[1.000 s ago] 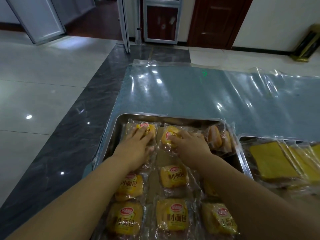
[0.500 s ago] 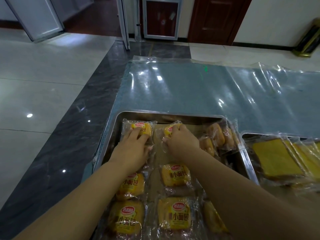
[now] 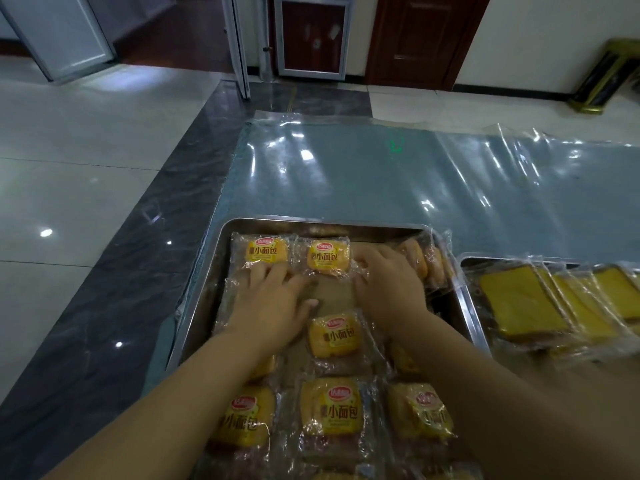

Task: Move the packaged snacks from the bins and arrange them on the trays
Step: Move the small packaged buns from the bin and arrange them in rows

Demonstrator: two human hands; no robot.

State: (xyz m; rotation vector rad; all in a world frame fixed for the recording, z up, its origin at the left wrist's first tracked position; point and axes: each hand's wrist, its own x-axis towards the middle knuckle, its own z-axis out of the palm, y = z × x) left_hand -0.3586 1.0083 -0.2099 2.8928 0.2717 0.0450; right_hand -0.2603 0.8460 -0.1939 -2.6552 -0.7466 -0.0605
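Observation:
A steel tray (image 3: 322, 226) holds several yellow bread packets in clear wrap. Two lie side by side along its far edge: the far-left packet (image 3: 266, 251) and the one beside it (image 3: 327, 257). My left hand (image 3: 273, 303) lies flat just below the far-left packet, fingertips on its wrapper. My right hand (image 3: 388, 282) rests palm down right of the second packet, fingers on the wrapper of an orange-brown bun packet (image 3: 420, 261) in the far-right corner. More yellow packets (image 3: 334, 336) fill the rows nearer me.
A second tray (image 3: 465, 261) at the right carries flat yellow cake slices (image 3: 519, 303) in clear wrap. Both trays sit on a table under glossy plastic sheet (image 3: 381, 181). The table's left edge borders dark marble floor (image 3: 114, 306). No bins are in view.
Both hands have drawn back toward me off the two far packets, which now lie uncovered at the tray's far edge. My right hand has shifted right to the bun packet.

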